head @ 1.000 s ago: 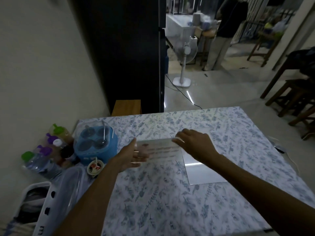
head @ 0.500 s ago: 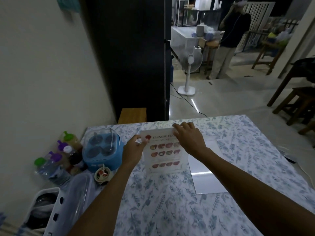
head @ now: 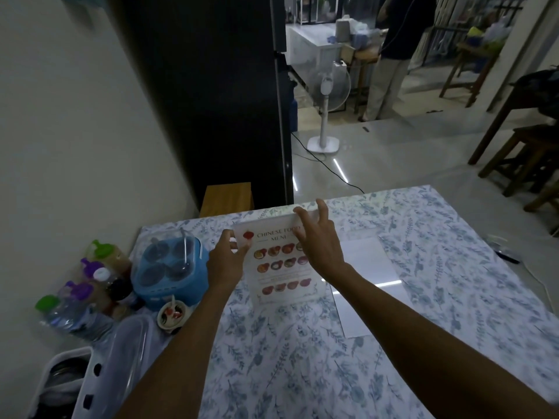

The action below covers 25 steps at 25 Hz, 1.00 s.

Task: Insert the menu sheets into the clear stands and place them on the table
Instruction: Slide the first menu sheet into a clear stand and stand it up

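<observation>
far left, a white perforated basket (head: 65, 385) is seen at the table edge; its contents are dark and cannot be identified. a clear lidded tub (head: 127, 346) lies against it, contents not legible. behind these, several bottles (head: 90, 285) with green and purple caps are grouped by the wall. a blue lidded container (head: 169, 270) stands next to them — round dark compartments show through its clear lid, and what is in them cannot be told. a small bowl (head: 174, 314) with something red inside sits just in front of it.

the left hand (head: 227, 261) is closed in a pinch on the left edge of the menu stand (head: 281, 264), thumb and fingers curled round it. the stand is held upright on the floral table (head: 302, 373), near its middle, the printed menu already inside and facing the camera. the right hand (head: 317, 240) is laid over the stand's top right corner, fingers spread and half open; a firm grip cannot be confirmed.

judged step: placing of a filled stand — insertion appears done for this one. next move likely calls for the base to be seated flat and both hands released without tipping it.

to the right, a blank sheet (head: 369, 282) lies flat on the table, just beside the stand.
</observation>
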Each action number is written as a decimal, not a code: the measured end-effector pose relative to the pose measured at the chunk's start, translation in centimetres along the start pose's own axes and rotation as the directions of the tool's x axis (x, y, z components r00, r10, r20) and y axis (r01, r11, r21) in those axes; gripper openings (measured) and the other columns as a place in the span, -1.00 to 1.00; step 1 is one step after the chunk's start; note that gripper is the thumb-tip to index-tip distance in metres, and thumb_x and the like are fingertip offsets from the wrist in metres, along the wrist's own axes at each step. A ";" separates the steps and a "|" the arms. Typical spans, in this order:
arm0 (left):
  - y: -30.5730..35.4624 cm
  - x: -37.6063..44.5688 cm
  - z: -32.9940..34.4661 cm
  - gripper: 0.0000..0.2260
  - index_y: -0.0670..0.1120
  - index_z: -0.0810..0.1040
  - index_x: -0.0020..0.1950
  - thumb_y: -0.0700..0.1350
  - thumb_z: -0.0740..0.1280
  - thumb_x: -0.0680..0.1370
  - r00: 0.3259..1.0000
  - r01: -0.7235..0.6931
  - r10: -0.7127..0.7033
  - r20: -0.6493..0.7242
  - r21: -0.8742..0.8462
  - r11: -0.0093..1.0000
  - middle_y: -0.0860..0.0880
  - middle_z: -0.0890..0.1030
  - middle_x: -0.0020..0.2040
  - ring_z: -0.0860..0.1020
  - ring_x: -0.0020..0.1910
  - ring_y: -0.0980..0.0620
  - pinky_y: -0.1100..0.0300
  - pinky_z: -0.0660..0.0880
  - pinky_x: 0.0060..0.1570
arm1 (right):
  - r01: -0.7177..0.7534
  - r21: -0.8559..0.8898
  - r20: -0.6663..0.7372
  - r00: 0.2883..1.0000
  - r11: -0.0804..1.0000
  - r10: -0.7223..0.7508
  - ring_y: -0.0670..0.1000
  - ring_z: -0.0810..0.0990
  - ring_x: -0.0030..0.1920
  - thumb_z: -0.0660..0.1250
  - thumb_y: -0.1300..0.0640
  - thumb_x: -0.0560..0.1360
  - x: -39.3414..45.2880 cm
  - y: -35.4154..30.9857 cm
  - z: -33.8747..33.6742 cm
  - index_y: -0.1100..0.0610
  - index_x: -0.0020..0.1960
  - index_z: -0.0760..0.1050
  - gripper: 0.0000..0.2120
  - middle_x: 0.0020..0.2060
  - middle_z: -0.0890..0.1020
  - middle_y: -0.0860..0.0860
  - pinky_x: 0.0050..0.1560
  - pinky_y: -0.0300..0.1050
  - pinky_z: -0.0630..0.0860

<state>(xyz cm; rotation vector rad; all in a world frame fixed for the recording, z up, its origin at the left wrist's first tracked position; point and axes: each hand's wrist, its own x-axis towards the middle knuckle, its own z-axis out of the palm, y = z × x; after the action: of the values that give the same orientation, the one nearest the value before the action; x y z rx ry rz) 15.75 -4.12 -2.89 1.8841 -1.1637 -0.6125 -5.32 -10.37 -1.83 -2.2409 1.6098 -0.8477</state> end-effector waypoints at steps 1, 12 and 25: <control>0.0 0.1 0.1 -0.80 0.16 0.43 0.02 0.16 0.40 0.53 1.000 0.000 0.000 -0.003 0.024 1.000 0.02 0.68 0.01 0.68 -0.08 -0.02 -0.14 0.66 -0.11 | 0.003 0.002 0.009 1.000 1.000 -0.003 0.33 0.48 0.25 0.38 0.00 0.54 0.3 0.1 0.0 -0.09 0.42 0.26 -0.49 0.56 0.03 0.18 0.01 0.18 0.64; 0.8 0.2 0.6 -0.78 0.15 0.38 0.08 0.11 0.39 0.56 1.000 0.026 -0.026 -0.007 0.072 0.997 -0.05 0.68 0.14 0.70 -0.04 -0.09 -0.16 0.67 -0.11 | 0.033 -0.022 0.052 0.998 0.999 -0.032 0.32 0.46 0.26 0.36 0.01 0.55 1.0 0.6 0.0 -0.09 0.45 0.23 -0.47 0.55 0.06 0.19 -0.01 0.17 0.65; 3.7 -9.7 4.9 -0.54 -0.06 0.38 0.38 0.17 0.31 0.59 0.956 -0.057 0.014 -0.292 -0.138 0.989 -0.06 0.50 0.31 0.55 0.21 -0.01 0.07 0.56 0.07 | -0.043 -0.259 0.080 0.995 0.965 0.066 0.24 0.44 0.39 0.21 -0.22 0.58 -5.1 7.3 -7.7 0.03 0.58 0.04 -0.29 0.56 0.21 0.18 0.20 0.23 0.54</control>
<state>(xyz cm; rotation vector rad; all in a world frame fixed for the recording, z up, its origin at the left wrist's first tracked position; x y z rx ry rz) 5.87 1.70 -2.62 1.7558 -0.9345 -0.3731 -16.64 -7.30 -1.04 -2.3527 1.8220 -0.5434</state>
